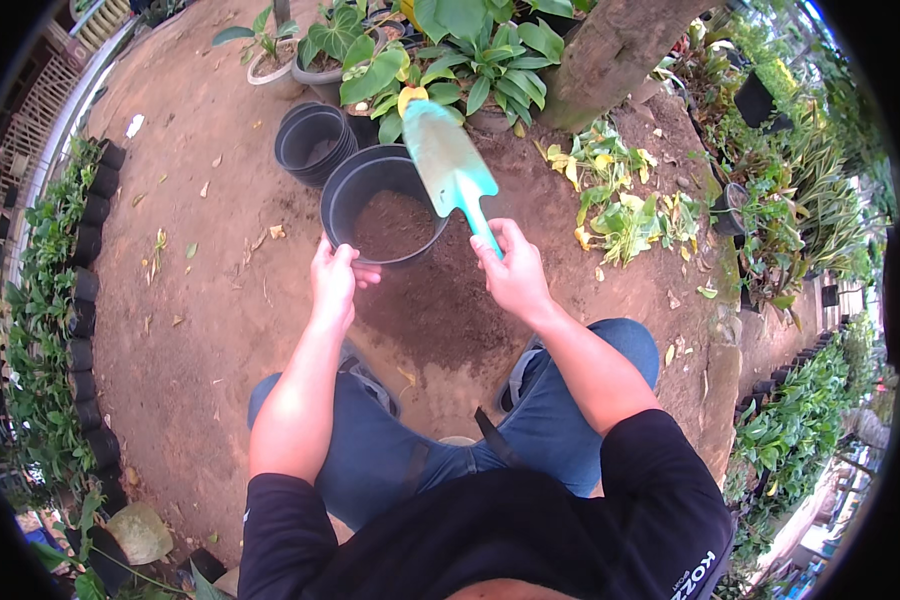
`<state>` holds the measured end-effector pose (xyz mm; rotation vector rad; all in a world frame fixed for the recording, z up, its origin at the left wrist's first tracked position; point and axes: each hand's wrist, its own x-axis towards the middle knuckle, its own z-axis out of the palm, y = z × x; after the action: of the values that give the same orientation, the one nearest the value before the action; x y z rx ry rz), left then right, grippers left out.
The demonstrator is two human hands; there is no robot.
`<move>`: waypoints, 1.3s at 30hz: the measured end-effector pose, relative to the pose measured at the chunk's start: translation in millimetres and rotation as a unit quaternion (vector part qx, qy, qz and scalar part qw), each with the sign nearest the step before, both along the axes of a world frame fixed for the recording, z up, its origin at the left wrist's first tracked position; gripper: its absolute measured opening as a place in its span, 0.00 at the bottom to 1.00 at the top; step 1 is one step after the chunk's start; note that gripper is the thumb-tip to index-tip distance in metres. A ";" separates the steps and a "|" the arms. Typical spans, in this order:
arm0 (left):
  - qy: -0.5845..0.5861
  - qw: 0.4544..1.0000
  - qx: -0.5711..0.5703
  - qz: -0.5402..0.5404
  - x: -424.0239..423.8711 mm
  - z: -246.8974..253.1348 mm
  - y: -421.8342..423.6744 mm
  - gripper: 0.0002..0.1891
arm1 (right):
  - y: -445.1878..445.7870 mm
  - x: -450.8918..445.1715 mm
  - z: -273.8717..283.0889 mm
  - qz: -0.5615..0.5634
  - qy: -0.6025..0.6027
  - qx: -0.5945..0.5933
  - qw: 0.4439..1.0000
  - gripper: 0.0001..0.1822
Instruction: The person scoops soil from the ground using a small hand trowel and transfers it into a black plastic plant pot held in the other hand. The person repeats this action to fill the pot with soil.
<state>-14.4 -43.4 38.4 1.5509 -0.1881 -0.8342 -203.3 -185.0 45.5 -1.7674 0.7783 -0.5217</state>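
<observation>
My left hand (339, 276) grips the near left rim of a black plastic plant pot (339, 201). Dark brown soil (394, 225) lies inside it, well below the rim. In my right hand (511, 270) is a turquoise garden trowel (450, 157), held by its handle. Its blade points away from me, above the pot's right rim, and looks dusted with soil. Part of the pot's right side is hidden behind the blade. Under and in front of the pot, loose dark soil (450, 315) is spread on the ground between my feet.
A stack of black pots (311, 146) stands just beyond the held pot. Potted leafy plants (487, 67) and a tree trunk (607, 60) are at the far side. Wilted cut plants (630, 217) lie on the right. Potted seedlings (52, 300) line the left edge.
</observation>
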 end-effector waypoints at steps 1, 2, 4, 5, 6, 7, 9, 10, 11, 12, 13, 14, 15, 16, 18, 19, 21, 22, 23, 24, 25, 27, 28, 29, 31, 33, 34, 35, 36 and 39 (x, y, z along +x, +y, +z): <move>0.003 1.000 -0.003 0.004 1.1 -1.0 0.4 0.17 | 2.0 1.7 0.2 -0.013 -0.052 0.137 0.989 0.15; 0.005 1.000 -0.006 0.008 1.4 -1.5 0.4 0.16 | 5.0 2.6 1.4 -0.012 -0.140 0.216 0.966 0.14; -0.010 1.000 -0.008 0.007 -1.5 1.5 -0.3 0.13 | 14.4 1.7 0.3 -0.048 -0.193 0.309 0.930 0.14; -0.018 1.000 -0.009 0.006 -3.0 2.5 -0.7 0.11 | 19.4 0.5 -0.7 -0.066 -0.218 0.354 0.907 0.14; -0.020 1.000 -0.006 0.007 -2.6 1.6 0.2 0.10 | 24.6 -0.8 -2.2 -0.048 -0.201 0.379 0.902 0.14; -0.022 1.000 -0.003 0.009 -1.1 -0.7 1.6 0.10 | 27.5 -2.1 -1.5 -0.023 -0.136 0.394 0.909 0.13; -0.019 1.000 0.001 0.015 0.4 -2.6 2.5 0.10 | 28.5 -6.7 -3.8 0.003 -0.120 0.455 0.883 0.12; -0.014 1.000 0.002 0.020 1.0 -2.8 2.4 0.09 | 32.5 -6.9 -4.4 -0.041 -0.138 0.456 0.878 0.12; -0.009 1.000 0.002 0.025 1.5 -2.6 2.4 0.09 | 38.0 -5.6 -4.6 -0.085 -0.156 0.456 0.872 0.12; -0.010 1.000 0.000 0.021 0.6 -2.1 1.3 0.09 | 40.4 -4.8 -4.1 -0.130 -0.174 0.455 0.864 0.13; -0.011 1.000 -0.003 0.017 -1.1 -1.3 -0.3 0.10 | 36.1 -6.3 -4.5 -0.080 -0.147 0.493 0.854 0.13; -0.012 1.000 -0.005 0.012 -2.2 -0.8 -1.4 0.10 | 28.5 -9.2 -5.3 -0.029 -0.119 0.528 0.840 0.13; -0.003 1.000 -0.006 0.017 -1.0 -2.2 0.0 0.09 | 24.3 -9.0 -3.8 0.023 -0.091 0.561 0.822 0.14; 0.007 1.000 -0.008 0.021 0.7 -5.3 1.8 0.09 | 24.0 -7.8 0.6 0.028 -0.091 0.577 0.811 0.14; 0.010 1.000 -0.005 0.017 1.1 -6.7 1.6 0.08 | 26.3 -3.2 -1.5 -0.062 -0.141 0.550 0.821 0.14; 0.005 1.000 0.000 0.009 -0.8 -6.0 -0.5 0.08 | 26.3 -1.6 -3.5 -0.108 -0.166 0.533 0.822 0.14; 0.004 1.000 0.005 0.008 -1.4 -6.7 -0.6 0.08 | 16.8 -5.3 -5.1 -0.051 -0.149 0.562 0.812 0.14; 0.009 1.000 0.006 0.014 -0.8 -9.4 0.9 0.08 | 12.4 -8.2 -4.6 0.001 -0.126 0.582 0.803 0.14; 0.014 1.000 0.006 0.020 -0.1 -10.9 2.1 0.08 | 10.6 -9.2 -4.0 0.053 -0.104 0.600 0.792 0.14; 0.015 1.000 0.006 0.020 0.6 -11.5 1.8 0.08 | 19.1 -6.7 2.2 0.000 -0.113 0.573 0.812 0.13; 0.017 1.000 0.006 0.021 1.3 -11.8 1.5 0.08 | 23.0 -5.9 0.9 -0.034 -0.130 0.569 0.811 0.13; -0.004 1.000 0.010 0.019 -1.3 -9.9 0.0 0.08 | 27.7 -6.2 -3.3 -0.105 -0.163 0.560 0.805 0.13; -0.028 0.999 0.015 0.017 -6.4 -6.8 -2.3 0.07 | 20.7 -10.1 -5.1 -0.035 -0.124 0.581 0.804 0.13; -0.051 0.998 0.019 0.014 -9.5 -5.3 -3.6 0.07 | 20.5 -10.1 -7.0 -0.029 -0.120 0.582 0.804 0.13; -0.010 0.999 0.015 0.030 -1.3 -9.2 0.1 0.08 | 18.9 -8.0 -6.0 -0.011 -0.112 0.580 0.807 0.13; -0.002 0.999 0.013 0.033 0.0 -10.5 0.5 0.09 | 17.9 -7.8 -6.6 -0.020 -0.111 0.591 0.799 0.13; -0.015 0.999 0.012 0.027 -3.1 -9.6 -1.2 0.09 | 17.5 -8.4 -7.8 -0.026 -0.110 0.597 0.794 0.13; -0.028 0.999 0.012 0.021 -5.0 -9.2 -2.0 0.09 | 16.9 -9.1 -9.2 -0.031 -0.109 0.603 0.790 0.13; -0.013 1.000 0.012 0.021 -2.7 -10.1 -1.3 0.09 | 12.3 -10.5 -4.9 0.074 -0.094 0.627 0.769 0.13; 0.009 1.000 0.011 0.025 1.5 -12.6 -0.2 0.08 | 25.5 -4.7 5.5 -0.046 -0.124 0.621 0.773 0.13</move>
<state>-12.9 -43.6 25.8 1.5615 -0.1270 -0.8132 -208.0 -159.5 51.0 -0.4070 0.7365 -0.1721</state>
